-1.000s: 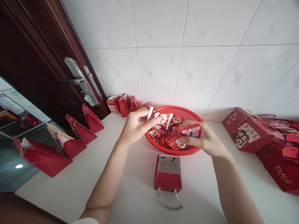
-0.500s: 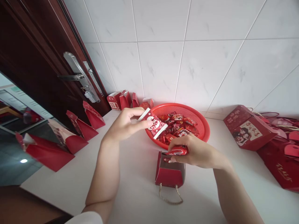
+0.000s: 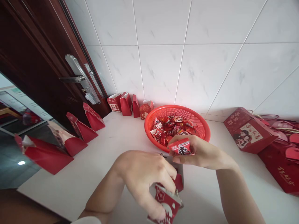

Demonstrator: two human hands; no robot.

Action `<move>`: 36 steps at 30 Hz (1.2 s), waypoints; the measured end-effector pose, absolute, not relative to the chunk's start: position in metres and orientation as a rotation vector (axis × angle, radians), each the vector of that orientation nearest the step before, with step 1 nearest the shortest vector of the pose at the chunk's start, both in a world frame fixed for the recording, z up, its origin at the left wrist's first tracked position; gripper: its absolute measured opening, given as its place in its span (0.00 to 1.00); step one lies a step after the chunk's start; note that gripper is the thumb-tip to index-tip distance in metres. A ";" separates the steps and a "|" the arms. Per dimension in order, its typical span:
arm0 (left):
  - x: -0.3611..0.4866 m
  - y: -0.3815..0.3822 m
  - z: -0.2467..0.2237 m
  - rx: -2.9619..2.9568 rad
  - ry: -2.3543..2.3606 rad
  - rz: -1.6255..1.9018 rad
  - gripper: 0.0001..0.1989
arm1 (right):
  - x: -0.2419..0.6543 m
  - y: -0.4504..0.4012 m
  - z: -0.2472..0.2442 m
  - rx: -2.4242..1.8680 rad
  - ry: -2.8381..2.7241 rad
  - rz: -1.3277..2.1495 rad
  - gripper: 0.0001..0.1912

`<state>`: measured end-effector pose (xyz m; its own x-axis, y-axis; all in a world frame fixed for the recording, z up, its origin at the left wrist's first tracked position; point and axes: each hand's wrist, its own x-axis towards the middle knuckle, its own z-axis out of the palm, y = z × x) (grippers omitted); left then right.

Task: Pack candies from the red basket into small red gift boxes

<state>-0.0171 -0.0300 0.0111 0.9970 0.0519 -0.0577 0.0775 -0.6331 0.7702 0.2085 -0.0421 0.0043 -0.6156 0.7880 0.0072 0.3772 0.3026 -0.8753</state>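
My left hand (image 3: pixel 144 177) is low over the table, its thumb and fingers closed on a red-and-white wrapped candy (image 3: pixel 167 203). Behind that hand stands a small red gift box (image 3: pixel 179 182), mostly hidden, with its top open. My right hand (image 3: pixel 196 152) pinches another red wrapped candy (image 3: pixel 181 147) with a dark printed character, just above the box's far edge. Beyond it, a red plastic basket (image 3: pixel 203 118) holds many wrapped candies (image 3: pixel 175 124) in red wrappers.
Several red gift boxes (image 3: pixel 126 104) line the wall behind, and more (image 3: pixel 77 137) stand along the table's left edge. At the right lie a large printed box (image 3: pixel 249 130) and red bags (image 3: pixel 280 168). A dark door (image 3: pixel 46 46) with a metal handle is at left.
My left hand has moved from beside the basket down and towards me, carrying its candy in front of the box. My right hand has lifted slightly, turning its candy's printed face into view.
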 end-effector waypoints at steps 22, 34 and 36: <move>-0.020 -0.072 -0.016 2.753 0.185 -0.136 0.14 | 0.201 -0.045 -0.014 -1.238 -2.508 0.913 0.09; -0.013 -0.059 0.006 2.505 0.187 -0.366 0.24 | 0.203 -0.040 -0.013 -1.136 -2.674 0.939 0.08; -0.013 -0.058 0.010 2.483 0.188 -0.386 0.23 | 0.203 -0.040 -0.012 -1.161 -2.738 0.915 0.08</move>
<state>-0.0132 -0.0576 0.0102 0.9475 0.0441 -0.3168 0.2225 -0.8025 0.5536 0.2030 -0.0404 -0.0116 -0.7211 0.6653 -0.1931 0.6477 0.5485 -0.5289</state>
